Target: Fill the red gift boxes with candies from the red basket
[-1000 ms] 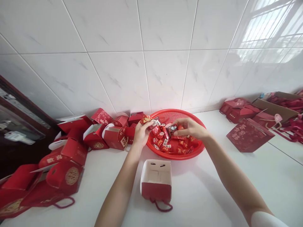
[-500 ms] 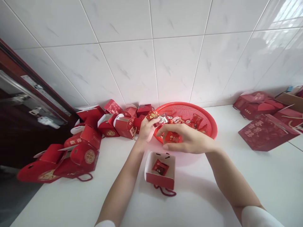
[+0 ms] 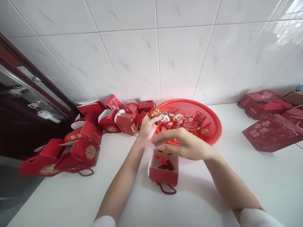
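Observation:
My left hand (image 3: pixel 147 128) is closed on several small wrapped candies (image 3: pixel 164 117), one red with gold print and one dark with a white panel, at the left rim of the red plastic basket (image 3: pixel 217 135). More red-wrapped candies (image 3: pixel 189 125) lie loose inside that basket. My right hand (image 3: pixel 187 144) hovers over the back of a small open red gift box (image 3: pixel 163 174), thumb and fingers apart, nothing visible between them. A few wrapped candies (image 3: pixel 167 165) rest in this box, whose white inner back wall is partly covered by the hand. Its cord handle (image 3: pixel 167 190) lies in front.
Several red gift boxes (image 3: pixel 80 156) stand in a group on the left of the white table (image 3: pixel 201 201). More darker red boxes (image 3: pixel 272 130) sit at the right. A tiled wall (image 3: pixel 182 69) runs behind, and a door with keys (image 3: pixel 48 116) is at far left.
My right hand has moved from above the basket's front toward me, over the box. The red candy near its fingers is gone from there, and more candies show in the box.

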`<state>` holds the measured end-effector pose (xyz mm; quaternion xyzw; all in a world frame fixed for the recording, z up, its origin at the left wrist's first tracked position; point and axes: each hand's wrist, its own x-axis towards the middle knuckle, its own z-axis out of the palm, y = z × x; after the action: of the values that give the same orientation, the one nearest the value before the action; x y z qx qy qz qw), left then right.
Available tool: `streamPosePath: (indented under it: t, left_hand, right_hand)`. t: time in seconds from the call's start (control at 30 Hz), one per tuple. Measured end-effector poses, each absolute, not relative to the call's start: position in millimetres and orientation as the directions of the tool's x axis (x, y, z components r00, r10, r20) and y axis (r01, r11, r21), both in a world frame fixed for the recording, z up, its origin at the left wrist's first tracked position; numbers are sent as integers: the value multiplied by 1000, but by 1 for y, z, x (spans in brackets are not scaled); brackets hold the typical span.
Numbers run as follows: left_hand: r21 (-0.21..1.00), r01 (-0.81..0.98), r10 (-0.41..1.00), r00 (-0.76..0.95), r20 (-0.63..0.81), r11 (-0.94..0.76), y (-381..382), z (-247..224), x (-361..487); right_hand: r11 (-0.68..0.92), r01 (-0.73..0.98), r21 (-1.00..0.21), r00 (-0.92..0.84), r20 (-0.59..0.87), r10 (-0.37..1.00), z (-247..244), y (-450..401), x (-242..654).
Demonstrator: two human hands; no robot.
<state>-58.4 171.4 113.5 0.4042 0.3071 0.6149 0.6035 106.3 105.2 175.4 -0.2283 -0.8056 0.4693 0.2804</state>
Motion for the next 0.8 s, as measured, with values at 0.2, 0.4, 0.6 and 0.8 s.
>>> streamPosePath:
  t: [0.2,0.4,0.6,0.8]
  left_hand:
    - [870,-485,987,74,143,-90,174,117,-60]
    - [877,-476,985,111,131,-63,173,114,-63]
    - [930,-364,943,293,157,-42,165,119,-67]
    - [926,-375,947,283,148,-33,152,144,-83]
  right_hand:
    - [524,302,-796,-207,482,852,170,119,119]
    - [377,591,-713,-212,314,926,146,142,114]
    - [422,387,-820,-193,375,907,146,141,111]
    - [584,179,-792,-446,464,766,166,121,124]
